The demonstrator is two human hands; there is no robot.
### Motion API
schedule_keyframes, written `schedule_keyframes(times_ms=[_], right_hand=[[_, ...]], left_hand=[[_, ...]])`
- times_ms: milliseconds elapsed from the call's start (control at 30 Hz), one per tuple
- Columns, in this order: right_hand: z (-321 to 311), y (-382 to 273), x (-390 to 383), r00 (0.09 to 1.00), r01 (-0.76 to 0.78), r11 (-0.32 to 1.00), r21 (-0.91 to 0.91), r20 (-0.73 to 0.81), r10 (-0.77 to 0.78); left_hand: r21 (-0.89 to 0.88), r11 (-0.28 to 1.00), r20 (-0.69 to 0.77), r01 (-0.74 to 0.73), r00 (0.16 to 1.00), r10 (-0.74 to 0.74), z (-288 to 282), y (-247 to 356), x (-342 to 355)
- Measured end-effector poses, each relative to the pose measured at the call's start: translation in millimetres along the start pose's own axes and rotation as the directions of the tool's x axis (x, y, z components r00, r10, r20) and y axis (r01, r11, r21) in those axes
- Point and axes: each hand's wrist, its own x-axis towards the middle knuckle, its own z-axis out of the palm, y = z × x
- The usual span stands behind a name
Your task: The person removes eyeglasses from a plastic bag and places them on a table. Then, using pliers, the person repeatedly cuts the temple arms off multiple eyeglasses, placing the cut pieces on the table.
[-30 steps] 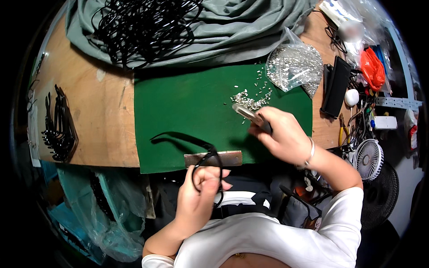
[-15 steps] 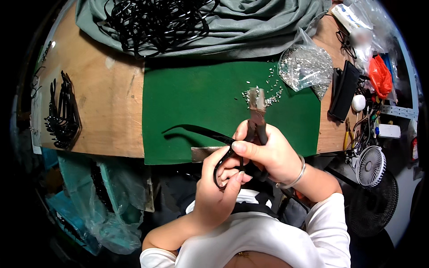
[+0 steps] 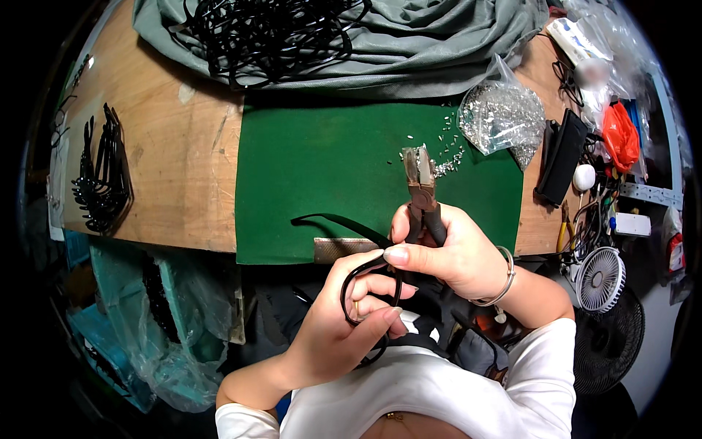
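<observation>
Plier handles [image 3: 428, 223] inside right hand [image 3: 457, 256]

We see bright, even overhead light on the green mat [image 3: 329, 168], soft shadows below its near edge, sharp focus there, and strong fisheye bending and darkness toward the rim.

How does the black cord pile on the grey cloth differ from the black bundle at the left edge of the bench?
The cord pile lies on the grey cloth at the far side, while the bundle rests on the bare wooden bench. The cord pile is a loose, wide tangle of loops; the bundle is narrower, its pieces lined up side by side. The cord pile looks larger. Both are black and neither hand touches them.
</observation>
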Motion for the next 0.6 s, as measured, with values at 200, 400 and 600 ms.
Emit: schedule_keyframes(times_ms=[200,400,600], right_hand=[[-8,2,-6,0.992,0.100,0.993,0.057,0.065,-0.104],[-23,-17,-25,0.950,0.053,0.718,-0.695,0.257,0.179],[-14,-25,-17,0.899,0.078,0.681,-0.728,0.346,0.268]], left_hand=[[-0.021,0.998,0.095,0.066,0.993,-0.063,-5,14,-7],[-0.030,0.988,0.099,0.152,0.984,-0.148,-14,18,-14],[-0.037,0.986,0.091,0.165,0.983,-0.161,-13,19,-15]])
